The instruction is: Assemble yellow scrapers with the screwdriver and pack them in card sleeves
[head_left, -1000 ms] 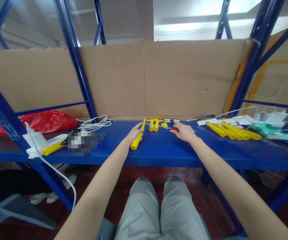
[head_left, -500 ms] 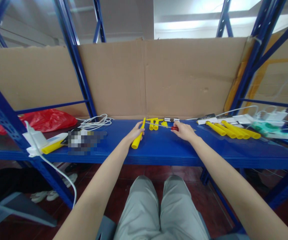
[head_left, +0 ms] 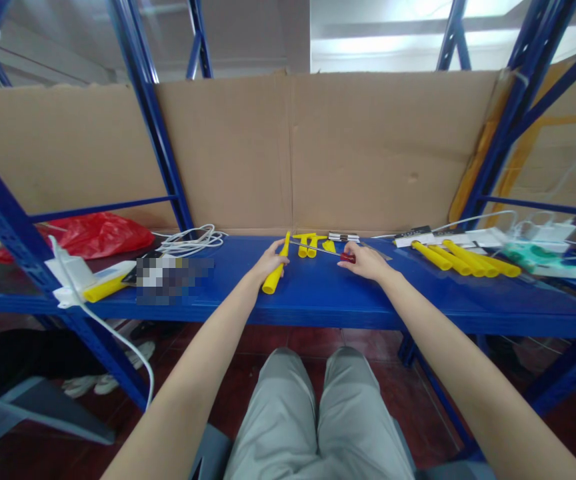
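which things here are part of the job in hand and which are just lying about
In the job:
yellow piece, in the left hand
red-handled tool, in the right hand
likely also yellow parts beyond the hands
likely also yellow tubes at right

Apparently just lying about:
red plastic bag
coiled white cable
green item, far right

Yellow tool, red screwdriver handle

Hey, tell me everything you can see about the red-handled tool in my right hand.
The tool has a red handle, mostly covered by the right hand gripping it, and a thin, straight, metallic-looking shaft. It points left over the blue tabletop, its far end by the narrow top of the yellow piece in the left hand. The tip's shape, and whether it touches that piece, can't be made out.
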A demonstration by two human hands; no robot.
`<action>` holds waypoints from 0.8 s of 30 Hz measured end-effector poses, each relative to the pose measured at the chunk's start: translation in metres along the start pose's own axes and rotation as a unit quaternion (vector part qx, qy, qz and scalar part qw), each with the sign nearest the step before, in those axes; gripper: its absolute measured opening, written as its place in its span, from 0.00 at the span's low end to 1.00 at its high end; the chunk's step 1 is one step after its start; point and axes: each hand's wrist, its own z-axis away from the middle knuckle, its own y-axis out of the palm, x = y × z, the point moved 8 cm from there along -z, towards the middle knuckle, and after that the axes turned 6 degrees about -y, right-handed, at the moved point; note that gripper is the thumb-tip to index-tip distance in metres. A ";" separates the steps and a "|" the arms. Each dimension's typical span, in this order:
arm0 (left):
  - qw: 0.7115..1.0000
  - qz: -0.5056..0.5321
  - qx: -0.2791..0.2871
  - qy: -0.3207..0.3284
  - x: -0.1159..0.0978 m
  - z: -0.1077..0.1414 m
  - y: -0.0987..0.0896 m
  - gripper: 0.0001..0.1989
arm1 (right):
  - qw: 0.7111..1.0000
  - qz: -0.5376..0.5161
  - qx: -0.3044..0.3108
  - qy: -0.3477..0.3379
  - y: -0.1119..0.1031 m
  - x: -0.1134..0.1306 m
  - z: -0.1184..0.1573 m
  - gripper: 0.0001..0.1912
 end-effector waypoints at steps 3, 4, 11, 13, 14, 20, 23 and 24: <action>1.000 -0.003 -0.003 0.000 0.000 0.001 -0.001 0.37 | 1.000 0.025 0.000 0.000 -0.001 -0.001 0.000 0.10; 1.000 -0.004 -0.005 -0.001 0.000 0.001 -0.001 0.37 | 0.999 0.033 -0.004 -0.005 -0.002 -0.001 0.000 0.09; 1.000 -0.002 -0.007 0.002 0.002 -0.001 -0.002 0.37 | 0.999 0.031 -0.011 -0.019 -0.005 0.004 0.001 0.14; 1.000 0.002 -0.005 0.006 0.002 -0.002 -0.002 0.38 | 1.000 0.027 -0.006 -0.014 -0.003 0.004 0.001 0.15; 1.000 0.003 -0.004 0.007 0.003 -0.003 -0.003 0.38 | 1.000 0.026 -0.005 -0.013 -0.003 0.004 0.001 0.15; 1.000 -0.006 0.003 0.010 0.005 -0.007 -0.002 0.38 | 0.999 0.045 -0.007 -0.011 0.000 0.000 0.000 0.14; 1.000 -0.008 0.004 0.011 0.005 -0.007 -0.001 0.38 | 0.999 0.040 -0.014 -0.026 -0.002 0.002 0.000 0.12; 1.000 -0.008 0.004 0.011 0.005 -0.006 -0.001 0.38 | 0.999 0.037 -0.018 -0.027 -0.003 0.002 0.000 0.12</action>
